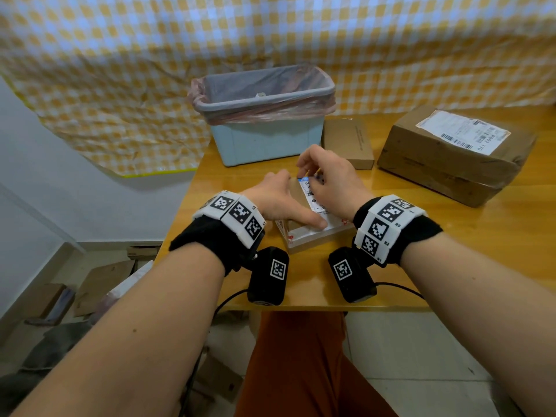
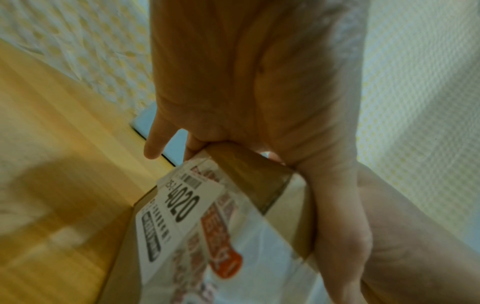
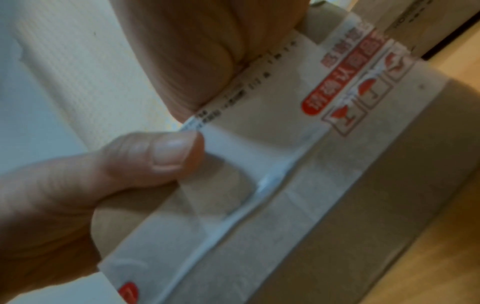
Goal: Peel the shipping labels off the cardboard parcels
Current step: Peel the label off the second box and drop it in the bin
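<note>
The wooden table (image 1: 391, 266) carries everything here. At about one o'clock from the person sits the big parcel (image 1: 451, 164), its label (image 1: 463, 132) untouched. At twelve o'clock stands the lined bin (image 1: 264, 121), and just right of it lies a flat box (image 1: 349, 142) showing no label.

Directly in front, near the table's edge, is the small parcel (image 1: 316, 236), the one being worked on. The left hand (image 1: 276, 203) clamps it, thumb laid across its top and fingers curled over the far edge. The right hand (image 1: 328, 182) pinches the white shipping label (image 1: 313, 197) near its far end; in the right wrist view the thumb (image 3: 171, 152) sits on a lifted part of it.

To my eye the peel is only just started. It would go best pulled low and slow toward six o'clock, keeping the sheet folded back close to the cardboard, while the left hand presses down so the parcel doesn't lift. The printed tape (image 3: 350, 86) beside the label might snag; a fast tug could tear the paper.
</note>
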